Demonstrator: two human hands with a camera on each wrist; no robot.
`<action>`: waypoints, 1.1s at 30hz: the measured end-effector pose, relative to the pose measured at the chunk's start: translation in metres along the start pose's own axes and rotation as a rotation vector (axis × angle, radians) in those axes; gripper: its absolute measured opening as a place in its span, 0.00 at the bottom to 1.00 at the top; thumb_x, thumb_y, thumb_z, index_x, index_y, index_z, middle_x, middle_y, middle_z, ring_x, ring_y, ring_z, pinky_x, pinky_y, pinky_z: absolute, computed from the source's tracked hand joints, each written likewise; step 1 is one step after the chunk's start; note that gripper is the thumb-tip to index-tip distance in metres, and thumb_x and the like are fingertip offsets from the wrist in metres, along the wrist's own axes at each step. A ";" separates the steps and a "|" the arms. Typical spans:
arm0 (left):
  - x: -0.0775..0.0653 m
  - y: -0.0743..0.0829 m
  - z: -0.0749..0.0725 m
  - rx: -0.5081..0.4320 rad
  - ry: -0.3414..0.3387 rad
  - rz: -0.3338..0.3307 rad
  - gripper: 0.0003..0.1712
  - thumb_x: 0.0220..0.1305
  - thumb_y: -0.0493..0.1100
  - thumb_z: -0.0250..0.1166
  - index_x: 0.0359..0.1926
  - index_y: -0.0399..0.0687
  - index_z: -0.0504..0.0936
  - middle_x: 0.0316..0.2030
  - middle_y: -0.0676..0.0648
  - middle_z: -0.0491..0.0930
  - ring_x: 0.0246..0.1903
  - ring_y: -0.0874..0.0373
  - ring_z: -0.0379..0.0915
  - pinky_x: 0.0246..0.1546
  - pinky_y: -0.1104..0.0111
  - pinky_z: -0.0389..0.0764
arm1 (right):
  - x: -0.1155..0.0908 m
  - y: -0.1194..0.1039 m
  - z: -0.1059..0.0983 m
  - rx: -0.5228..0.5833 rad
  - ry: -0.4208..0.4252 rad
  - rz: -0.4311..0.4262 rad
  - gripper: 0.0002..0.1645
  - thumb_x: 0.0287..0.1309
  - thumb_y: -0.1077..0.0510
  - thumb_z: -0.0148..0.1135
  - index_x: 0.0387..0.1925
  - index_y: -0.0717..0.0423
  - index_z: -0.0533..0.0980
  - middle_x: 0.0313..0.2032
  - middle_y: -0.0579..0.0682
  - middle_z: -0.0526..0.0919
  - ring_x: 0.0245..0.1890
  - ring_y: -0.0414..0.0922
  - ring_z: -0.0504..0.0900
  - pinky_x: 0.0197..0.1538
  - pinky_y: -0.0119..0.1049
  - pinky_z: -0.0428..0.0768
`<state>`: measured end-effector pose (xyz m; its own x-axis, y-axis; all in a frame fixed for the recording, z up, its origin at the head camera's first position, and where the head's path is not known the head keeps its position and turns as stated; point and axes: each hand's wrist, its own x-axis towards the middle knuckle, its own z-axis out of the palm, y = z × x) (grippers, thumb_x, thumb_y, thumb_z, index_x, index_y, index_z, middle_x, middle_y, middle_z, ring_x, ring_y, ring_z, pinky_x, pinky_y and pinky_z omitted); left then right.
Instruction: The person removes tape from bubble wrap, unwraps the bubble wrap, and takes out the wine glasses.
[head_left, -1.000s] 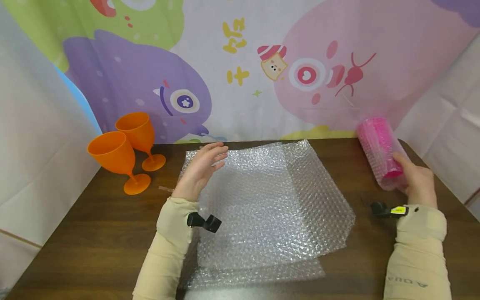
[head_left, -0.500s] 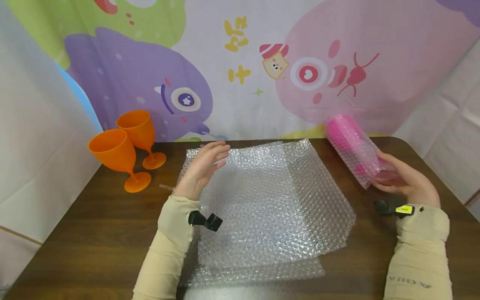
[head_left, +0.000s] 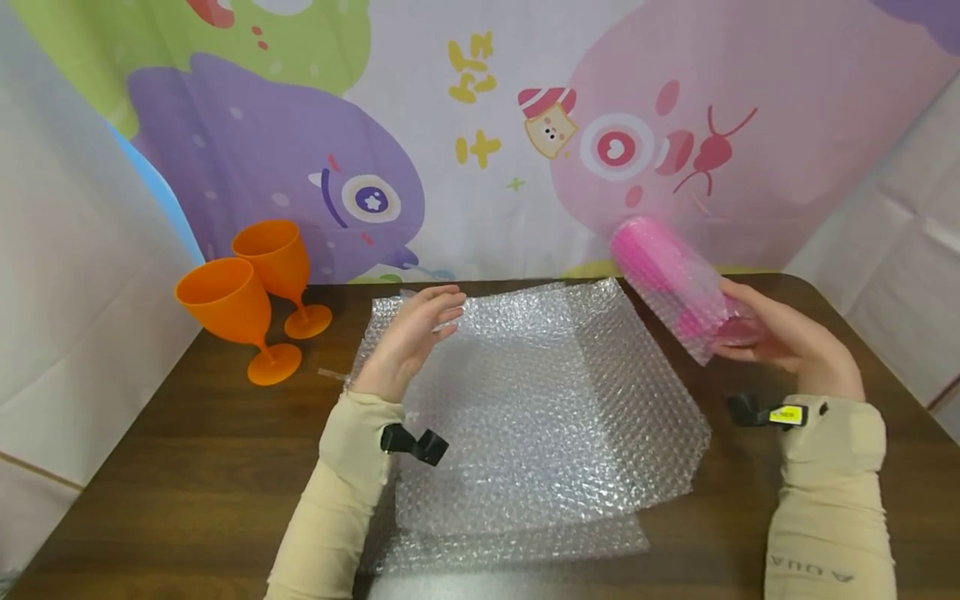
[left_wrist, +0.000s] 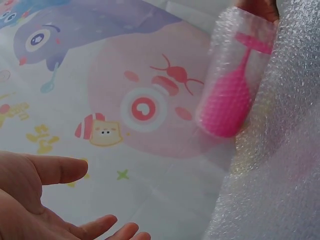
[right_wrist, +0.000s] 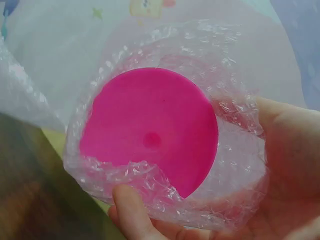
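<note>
A pink goblet [head_left: 663, 271] wrapped in clear bubble wrap tilts at the back right, its foot end toward my right hand [head_left: 787, 333]. That hand grips the wrapped foot end, thumb and fingers on opposite sides of it. Through the wrap, the left wrist view shows the goblet's bowl [left_wrist: 227, 102] and stem. The round pink foot [right_wrist: 150, 117] shows at the open end of the roll in the right wrist view. My left hand [head_left: 408, 342], fingers loosely extended and holding nothing, is over the left edge of a flat bubble wrap sheet [head_left: 510, 417].
Two orange goblets, a nearer one [head_left: 225, 304] and a farther one [head_left: 273, 258], stand upright at the left on the dark wooden table [head_left: 187, 483]. A cartoon-printed curtain [head_left: 487, 208] hangs right behind the table. A small clear strip [head_left: 331, 373] lies left of the sheet.
My right hand has carried the wrapped pink goblet leftward from the right edge toward the sheet, tilting it further. The left hand has barely moved; the sheet and orange goblets stay put.
</note>
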<state>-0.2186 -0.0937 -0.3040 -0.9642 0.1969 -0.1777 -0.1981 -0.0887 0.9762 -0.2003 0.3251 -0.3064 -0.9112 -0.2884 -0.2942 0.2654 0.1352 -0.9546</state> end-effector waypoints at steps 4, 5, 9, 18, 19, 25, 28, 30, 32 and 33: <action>0.001 -0.002 0.002 0.009 -0.005 0.000 0.28 0.64 0.39 0.51 0.64 0.34 0.57 0.63 0.37 0.59 0.63 0.43 0.54 0.64 0.57 0.56 | 0.000 -0.007 0.013 -0.087 -0.048 -0.072 0.18 0.67 0.43 0.35 0.47 0.41 0.70 0.39 0.41 0.81 0.39 0.41 0.82 0.43 0.36 0.80; 0.001 -0.003 0.003 0.010 -0.007 0.001 0.28 0.64 0.38 0.50 0.64 0.34 0.57 0.63 0.37 0.59 0.63 0.43 0.54 0.64 0.57 0.56 | 0.000 -0.008 0.016 -0.083 -0.067 -0.096 0.17 0.68 0.44 0.35 0.48 0.42 0.69 0.39 0.42 0.81 0.39 0.42 0.82 0.43 0.37 0.80; 0.003 -0.004 0.004 0.012 -0.007 -0.003 0.28 0.64 0.38 0.50 0.63 0.33 0.57 0.63 0.36 0.59 0.63 0.42 0.53 0.64 0.56 0.55 | 0.001 -0.014 0.030 -0.131 -0.152 -0.195 0.17 0.69 0.51 0.35 0.55 0.46 0.64 0.41 0.46 0.78 0.39 0.45 0.82 0.42 0.39 0.80; 0.006 -0.008 0.009 0.044 -0.012 -0.024 0.27 0.64 0.38 0.51 0.62 0.33 0.60 0.64 0.37 0.59 0.63 0.43 0.54 0.64 0.55 0.55 | 0.006 -0.028 0.068 -0.308 -0.039 -0.047 0.39 0.65 0.38 0.36 0.58 0.70 0.58 0.38 0.51 0.78 0.37 0.47 0.82 0.42 0.44 0.80; 0.007 -0.009 0.009 0.046 -0.011 -0.024 0.27 0.64 0.38 0.51 0.62 0.33 0.60 0.63 0.37 0.59 0.63 0.43 0.54 0.64 0.55 0.55 | 0.006 -0.029 0.071 -0.319 -0.042 -0.036 0.40 0.65 0.38 0.36 0.58 0.71 0.58 0.37 0.52 0.79 0.37 0.47 0.83 0.42 0.44 0.80; 0.011 -0.018 0.012 0.075 0.001 -0.035 0.27 0.63 0.39 0.53 0.61 0.33 0.61 0.61 0.38 0.63 0.62 0.43 0.56 0.63 0.56 0.57 | 0.008 -0.029 0.085 -0.375 -0.055 -0.010 0.40 0.64 0.37 0.38 0.55 0.71 0.62 0.38 0.59 0.78 0.35 0.49 0.83 0.40 0.43 0.81; 0.012 -0.021 0.012 0.083 0.007 -0.042 0.26 0.63 0.39 0.53 0.61 0.34 0.62 0.61 0.39 0.63 0.62 0.43 0.56 0.63 0.57 0.58 | 0.010 -0.029 0.090 -0.383 -0.056 0.007 0.40 0.63 0.36 0.39 0.54 0.71 0.62 0.38 0.60 0.78 0.34 0.49 0.83 0.41 0.43 0.81; 0.013 -0.022 0.012 0.091 0.004 -0.044 0.26 0.63 0.39 0.53 0.61 0.34 0.62 0.61 0.38 0.63 0.62 0.43 0.56 0.63 0.56 0.58 | 0.011 -0.029 0.093 -0.400 -0.053 0.014 0.40 0.63 0.36 0.39 0.51 0.72 0.64 0.34 0.58 0.79 0.32 0.48 0.83 0.39 0.42 0.81; 0.014 -0.023 0.012 0.096 0.005 -0.047 0.27 0.63 0.40 0.52 0.61 0.33 0.61 0.61 0.38 0.63 0.62 0.43 0.56 0.63 0.56 0.58 | 0.012 -0.030 0.097 -0.427 -0.045 0.018 0.39 0.63 0.37 0.40 0.49 0.72 0.63 0.33 0.56 0.78 0.30 0.46 0.82 0.38 0.41 0.81; 0.015 -0.023 0.012 0.099 0.006 -0.050 0.27 0.63 0.40 0.52 0.62 0.33 0.60 0.61 0.38 0.63 0.63 0.43 0.55 0.63 0.56 0.57 | 0.012 -0.030 0.100 -0.449 -0.034 0.022 0.38 0.63 0.37 0.40 0.49 0.72 0.63 0.34 0.56 0.77 0.30 0.44 0.81 0.37 0.40 0.81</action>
<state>-0.2262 -0.0774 -0.3281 -0.9545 0.1930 -0.2273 -0.2281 0.0184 0.9735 -0.1880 0.2231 -0.2862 -0.8942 -0.3107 -0.3224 0.1147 0.5371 -0.8357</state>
